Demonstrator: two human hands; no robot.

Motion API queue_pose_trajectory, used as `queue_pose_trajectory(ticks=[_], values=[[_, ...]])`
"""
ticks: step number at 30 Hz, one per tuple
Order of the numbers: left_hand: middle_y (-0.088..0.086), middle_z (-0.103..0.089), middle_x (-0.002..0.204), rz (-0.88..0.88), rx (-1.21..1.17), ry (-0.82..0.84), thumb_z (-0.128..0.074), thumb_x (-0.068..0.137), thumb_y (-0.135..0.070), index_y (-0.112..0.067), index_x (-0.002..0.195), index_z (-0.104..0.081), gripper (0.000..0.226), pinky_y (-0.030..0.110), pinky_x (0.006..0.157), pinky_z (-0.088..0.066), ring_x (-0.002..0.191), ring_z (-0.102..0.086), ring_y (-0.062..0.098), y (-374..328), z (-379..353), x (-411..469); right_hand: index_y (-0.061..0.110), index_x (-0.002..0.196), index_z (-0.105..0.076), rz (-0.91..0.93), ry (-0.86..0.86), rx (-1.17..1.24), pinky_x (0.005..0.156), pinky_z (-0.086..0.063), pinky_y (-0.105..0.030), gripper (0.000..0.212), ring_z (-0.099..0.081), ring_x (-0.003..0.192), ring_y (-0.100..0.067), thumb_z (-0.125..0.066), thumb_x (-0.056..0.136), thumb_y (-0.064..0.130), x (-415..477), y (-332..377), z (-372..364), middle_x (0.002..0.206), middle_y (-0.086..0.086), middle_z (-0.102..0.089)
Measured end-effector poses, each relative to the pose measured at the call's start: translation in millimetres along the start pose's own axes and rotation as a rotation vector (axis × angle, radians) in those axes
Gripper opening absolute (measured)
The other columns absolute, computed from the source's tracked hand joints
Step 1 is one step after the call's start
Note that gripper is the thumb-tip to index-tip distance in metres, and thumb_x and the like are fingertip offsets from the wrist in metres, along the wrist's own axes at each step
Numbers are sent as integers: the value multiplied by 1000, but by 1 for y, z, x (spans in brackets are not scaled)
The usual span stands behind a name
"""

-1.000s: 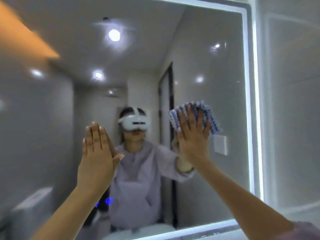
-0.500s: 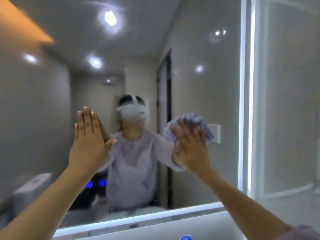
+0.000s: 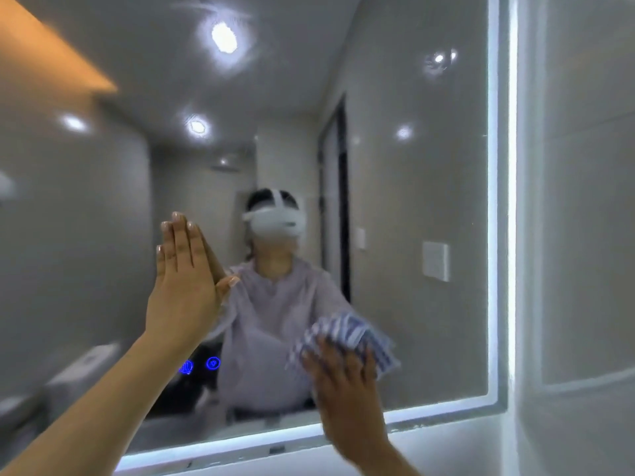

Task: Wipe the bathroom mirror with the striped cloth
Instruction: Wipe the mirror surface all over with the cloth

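**Mirror wipe: cloth is low on the glass, right of centre**

So, the big rectangular wall mirror [image 3: 429,183] with the glowing white light strip [image 3: 493,201] round its edge fills most of the view. The right hand [image 3: 343,383] is down near the bottom edge of the glass, right of the middle. Its palm faces the mirror and its fingers are spread out fairly straight over the bunched blue-and-white striped cloth [image 3: 347,329]. As far as I can make out, it's pressing the cloth flat against the glass rather than grabbing it. That whole patch is motion-blurred though, so I can't tell where the thumb is. The cloth pokes out above and to the right of the fingertips, and it sits just above the lit bottom strip, not on it.

The left hand [image 3: 182,280] is higher up and over to the left. It's flat against the glass with the fingers straight and together and the thumb sticking out to the side, holding nothing. You can see its reflection meeting it fingertip to fingertip. The two hands are well apart.

Other stuff: two small glowing blue touch icons [image 3: 199,365] sit on the glass below the left hand, beside the forearm. In the reflection there's a person in a white headset [image 3: 276,223] and a loose lilac top [image 3: 275,321]. There's also a white wall switch plate [image 3: 435,261] off to the right and round ceiling spotlights [image 3: 224,36] up top. Pale tiled wall [image 3: 577,201] runs along the right of the mirror.
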State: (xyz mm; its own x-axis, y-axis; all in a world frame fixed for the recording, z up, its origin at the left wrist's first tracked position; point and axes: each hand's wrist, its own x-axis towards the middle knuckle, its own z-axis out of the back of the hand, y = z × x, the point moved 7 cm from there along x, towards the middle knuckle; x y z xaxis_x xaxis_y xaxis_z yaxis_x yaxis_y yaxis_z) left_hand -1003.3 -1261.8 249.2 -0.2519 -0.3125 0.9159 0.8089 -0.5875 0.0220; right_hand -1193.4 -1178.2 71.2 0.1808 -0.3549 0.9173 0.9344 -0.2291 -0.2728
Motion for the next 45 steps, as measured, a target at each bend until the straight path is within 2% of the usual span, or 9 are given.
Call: queue_pose_trajectory(ticks=[3, 8, 15, 21, 28, 34, 38, 42, 45], values=[[36, -11, 148, -7, 26, -14, -66, 79, -36, 16, 138, -5, 99, 56, 109, -18, 138, -12, 49, -2, 2, 2, 41, 132, -48, 118, 12, -50, 113, -20, -49, 44, -17, 147, -22, -46, 89, 34, -41, 30, -19, 150, 10, -32], [36, -8, 149, -11, 30, 10, -62, 82, -37, 17, 140, -9, 95, 55, 111, -13, 139, -7, 49, -1, 1, 3, 40, 142, -38, 137, 91, 65, 119, -10, -45, 60, -27, 143, -19, -51, 84, 31, -39, 9, -3, 158, 18, -16], [34, -3, 151, 3, -6, 25, -59, 84, -40, 14, 141, -5, 96, 51, 113, -6, 141, -1, 47, 0, -1, 4, 18, 152, -7, -402, 9, 68, 111, -20, -65, 53, -21, 142, -45, -2, 102, 36, 48, -88, 28, 156, -14, -19], [34, -3, 151, -9, -1, -11, -54, 85, -41, 14, 142, -4, 93, 51, 114, -6, 141, -1, 45, -2, 0, 1, 23, 152, -5, -674, -82, 109, 110, -21, -60, 52, -26, 139, -44, -11, 102, 37, 63, -65, 25, 151, -21, -32], [30, 7, 152, 4, 16, 5, -41, 88, -49, 11, 143, 3, 92, 48, 117, -1, 142, 9, 40, 0, -2, -1, 32, 151, -21, -152, 160, 173, 113, -15, -54, 72, -17, 143, -28, -46, 83, 33, -12, 94, -7, 161, 5, -9], [28, 10, 153, 2, -40, -1, -43, 88, -50, 9, 143, 5, 94, 42, 115, 6, 142, 14, 36, 0, 2, -1, 36, 149, -25, -54, 229, 196, 119, -7, -44, 68, -17, 145, -18, -48, 85, 30, -33, 80, -11, 159, 16, -10], [31, 3, 152, 1, -67, 5, -54, 86, -42, 12, 142, 0, 95, 47, 115, 1, 142, 4, 42, -2, 0, 0, 22, 154, -10, -297, 166, -1, 117, -11, -48, 74, -11, 147, -29, -40, 86, 18, -59, 0, -7, 160, -1, -12], [33, 3, 151, 4, -66, -3, -56, 85, -40, 13, 142, -1, 96, 48, 114, 2, 142, 4, 44, -3, -1, 2, -17, 140, -28, -835, 253, -114, 107, -23, -67, 58, -24, 134, -58, -25, 89, 10, -77, -101, -1, 147, -38, -24], [33, 2, 151, -2, -82, -10, -58, 85, -37, 13, 142, -2, 95, 49, 114, 1, 142, 3, 44, -4, 2, 1, -14, 144, -15, -926, 289, -35, 108, -19, -64, 62, -35, 126, -61, -25, 87, 8, -76, -95, 0, 138, -42, -35]])
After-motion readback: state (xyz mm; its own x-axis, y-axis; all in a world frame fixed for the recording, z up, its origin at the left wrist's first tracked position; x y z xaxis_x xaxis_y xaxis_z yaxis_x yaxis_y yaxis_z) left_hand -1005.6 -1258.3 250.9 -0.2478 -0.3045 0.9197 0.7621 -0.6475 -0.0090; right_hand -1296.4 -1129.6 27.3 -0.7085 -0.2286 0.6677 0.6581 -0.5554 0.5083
